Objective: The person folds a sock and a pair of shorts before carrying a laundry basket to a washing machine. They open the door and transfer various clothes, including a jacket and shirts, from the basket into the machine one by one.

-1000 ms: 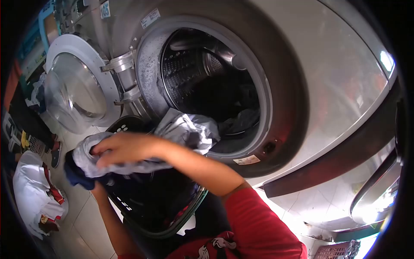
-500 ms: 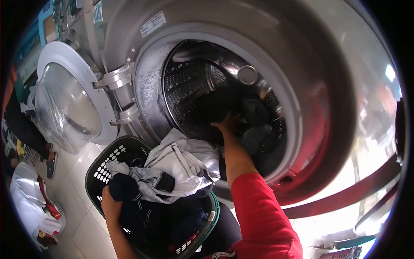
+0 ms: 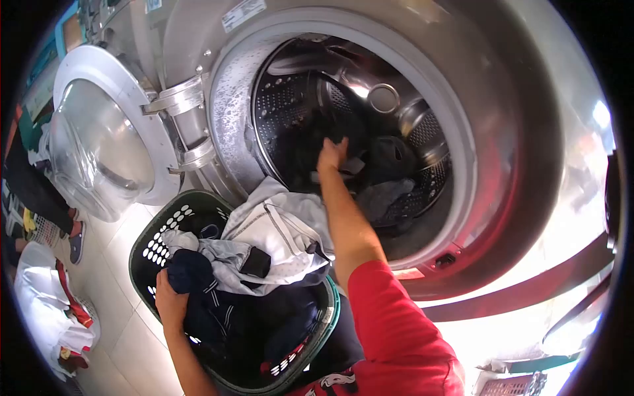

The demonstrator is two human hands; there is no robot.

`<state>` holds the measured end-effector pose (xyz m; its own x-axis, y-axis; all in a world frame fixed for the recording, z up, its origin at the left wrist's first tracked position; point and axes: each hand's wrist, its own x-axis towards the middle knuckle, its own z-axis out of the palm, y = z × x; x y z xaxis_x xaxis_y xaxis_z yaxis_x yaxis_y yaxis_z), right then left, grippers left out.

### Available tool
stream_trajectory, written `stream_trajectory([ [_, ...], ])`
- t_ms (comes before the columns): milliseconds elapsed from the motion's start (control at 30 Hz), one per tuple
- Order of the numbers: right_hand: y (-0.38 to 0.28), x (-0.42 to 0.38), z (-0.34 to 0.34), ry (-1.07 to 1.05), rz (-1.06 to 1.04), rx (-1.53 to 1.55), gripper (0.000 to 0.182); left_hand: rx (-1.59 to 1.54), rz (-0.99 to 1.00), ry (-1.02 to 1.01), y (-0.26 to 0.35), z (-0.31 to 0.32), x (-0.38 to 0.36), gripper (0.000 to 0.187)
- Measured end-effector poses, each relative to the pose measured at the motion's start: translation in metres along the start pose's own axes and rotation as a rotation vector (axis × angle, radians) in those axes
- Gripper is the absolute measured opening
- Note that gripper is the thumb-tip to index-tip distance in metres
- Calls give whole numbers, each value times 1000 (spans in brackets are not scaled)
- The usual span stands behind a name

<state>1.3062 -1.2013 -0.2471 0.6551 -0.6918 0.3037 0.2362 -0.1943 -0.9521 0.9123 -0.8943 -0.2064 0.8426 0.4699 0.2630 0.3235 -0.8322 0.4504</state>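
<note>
My right hand (image 3: 332, 155) reaches into the drum (image 3: 277, 109) of a large front-loading washing machine, closed on dark clothing (image 3: 340, 129). More dark garments (image 3: 389, 158) lie beside it in the drum. Closed over the left rim of a dark green laundry basket (image 3: 142, 261) is my left hand (image 3: 172, 303), right beside a bunched navy garment (image 3: 190, 270). In the basket, a white and grey garment (image 3: 277, 231) lies draped toward the machine's opening, with navy striped clothing (image 3: 221, 317) below it.
The machine's round door (image 3: 109, 145) is swung wide to the left on metal hinges (image 3: 181, 99). White laundry (image 3: 49, 303) is piled on the tiled floor (image 3: 129, 330) at the left. Behind it, a person's leg and shoe (image 3: 77, 243) show. A basket (image 3: 508, 384) sits at lower right.
My right hand has moved up and slightly left among the dark clothes in the drum. The view has shifted a little; my left hand stays at the basket rim.
</note>
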Motion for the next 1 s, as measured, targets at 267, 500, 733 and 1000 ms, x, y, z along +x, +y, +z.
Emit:
stream_trajectory([
  [267,-266,-161,-51,-363,-185,790,27,27,60,40,-26,14,-1,63],
  [500,-296,-302,-135,-1221,-830,342,36,72,311,21,-70,36,10,57],
  [733,-247,-161,-55,-1671,-359,609,21,20,93,-31,-7,18,6,55],
  [1000,17,32,-30,-133,-691,-1014,24,5,84,-32,-10,13,-2,53],
])
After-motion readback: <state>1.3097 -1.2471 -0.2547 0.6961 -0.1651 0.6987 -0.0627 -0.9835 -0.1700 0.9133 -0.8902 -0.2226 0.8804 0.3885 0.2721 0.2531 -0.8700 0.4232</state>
